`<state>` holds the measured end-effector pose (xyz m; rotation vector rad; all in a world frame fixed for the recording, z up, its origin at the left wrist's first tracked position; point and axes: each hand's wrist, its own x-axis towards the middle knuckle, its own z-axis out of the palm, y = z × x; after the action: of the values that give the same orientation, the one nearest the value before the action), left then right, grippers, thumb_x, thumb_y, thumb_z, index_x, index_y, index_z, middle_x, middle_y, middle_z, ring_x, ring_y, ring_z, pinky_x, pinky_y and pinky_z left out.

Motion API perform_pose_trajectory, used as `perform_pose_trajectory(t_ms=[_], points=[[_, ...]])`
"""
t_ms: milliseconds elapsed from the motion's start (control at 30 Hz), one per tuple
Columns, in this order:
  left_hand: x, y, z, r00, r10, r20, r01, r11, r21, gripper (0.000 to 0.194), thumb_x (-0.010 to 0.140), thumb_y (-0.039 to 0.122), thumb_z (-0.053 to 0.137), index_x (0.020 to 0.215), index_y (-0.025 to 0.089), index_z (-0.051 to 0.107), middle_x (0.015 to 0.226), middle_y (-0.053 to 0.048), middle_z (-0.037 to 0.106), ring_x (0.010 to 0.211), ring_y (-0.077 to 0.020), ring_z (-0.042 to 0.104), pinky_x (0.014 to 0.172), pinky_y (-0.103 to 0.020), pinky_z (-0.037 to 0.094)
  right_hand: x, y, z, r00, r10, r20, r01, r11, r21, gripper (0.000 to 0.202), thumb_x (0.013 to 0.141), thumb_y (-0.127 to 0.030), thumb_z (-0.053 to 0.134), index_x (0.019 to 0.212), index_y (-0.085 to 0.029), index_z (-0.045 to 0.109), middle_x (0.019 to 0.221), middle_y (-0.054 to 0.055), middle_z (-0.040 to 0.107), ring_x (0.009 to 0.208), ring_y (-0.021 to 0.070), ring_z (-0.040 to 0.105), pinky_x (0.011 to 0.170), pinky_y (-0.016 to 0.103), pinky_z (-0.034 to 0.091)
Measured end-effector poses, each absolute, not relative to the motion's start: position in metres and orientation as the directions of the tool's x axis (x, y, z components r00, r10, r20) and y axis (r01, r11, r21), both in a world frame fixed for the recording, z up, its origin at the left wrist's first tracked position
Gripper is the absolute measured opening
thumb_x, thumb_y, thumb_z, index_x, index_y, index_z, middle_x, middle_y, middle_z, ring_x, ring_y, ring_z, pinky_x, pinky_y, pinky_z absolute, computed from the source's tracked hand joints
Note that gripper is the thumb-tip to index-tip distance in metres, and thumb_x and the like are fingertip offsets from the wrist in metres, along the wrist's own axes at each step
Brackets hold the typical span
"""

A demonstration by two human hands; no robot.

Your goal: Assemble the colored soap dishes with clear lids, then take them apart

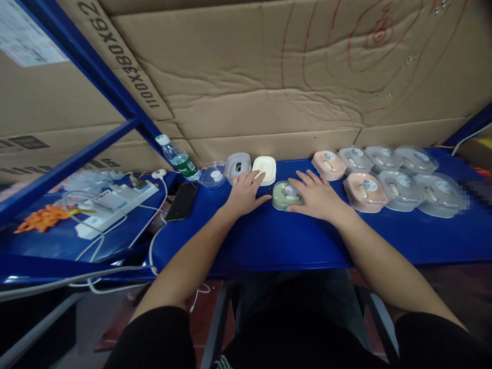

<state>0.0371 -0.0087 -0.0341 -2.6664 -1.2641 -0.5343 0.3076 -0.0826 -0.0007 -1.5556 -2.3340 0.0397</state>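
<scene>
A green lidded container [283, 196] with a round label sits on the blue table between my hands. My right hand [317, 196] is spread, its thumb and fingers at the right side of this container. My left hand [246, 193] has its fingers apart and holds nothing; its fingertips reach the front edge of a cream container [265, 166], and its thumb points toward the green one. Behind my left hand stands a grey open container [235, 163], beside a clear round lid or dish [213, 175] with a small white piece in it.
Pink containers [366, 191] and several grey ones [400, 190] stand in two rows at the right. A water bottle [179, 158], a black phone [182, 201], a power strip [117, 209], cables and orange pieces [44, 218] lie left. Cardboard [230, 77] walls the back.
</scene>
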Motion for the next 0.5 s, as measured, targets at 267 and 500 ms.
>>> perform_pose_trajectory(t_ms=[267, 500], points=[[0.031, -0.018, -0.02, 0.735, 0.553, 0.392, 0.538, -0.828, 0.158, 0.086, 0.09, 0.076, 0.065, 0.159, 0.027, 0.048, 0.158, -0.015, 0.055, 0.145, -0.0364, 0.05, 0.12, -0.054, 0.038, 0.307, -0.08, 0.001, -0.428, 0.857, 0.287, 0.803, 0.506, -0.314, 0.084, 0.074, -0.054, 0.088, 0.15, -0.031, 0.059, 0.153, 0.011, 0.062, 0.133, 0.042, 0.062, 0.11, 0.062, 0.053], [0.032, -0.018, -0.022, 0.607, 0.604, 0.517, 0.587, -0.779, 0.222, 0.042, 0.106, 0.047, 0.049, 0.135, 0.024, 0.068, 0.137, -0.012, 0.072, 0.13, -0.0283, 0.066, 0.108, -0.048, 0.051, 0.295, -0.083, 0.007, -0.304, 0.803, 0.514, 0.591, 0.581, -0.559, 0.072, 0.082, -0.058, 0.081, 0.144, -0.027, 0.062, 0.148, 0.013, 0.063, 0.134, 0.0368, 0.063, 0.106, 0.057, 0.058]])
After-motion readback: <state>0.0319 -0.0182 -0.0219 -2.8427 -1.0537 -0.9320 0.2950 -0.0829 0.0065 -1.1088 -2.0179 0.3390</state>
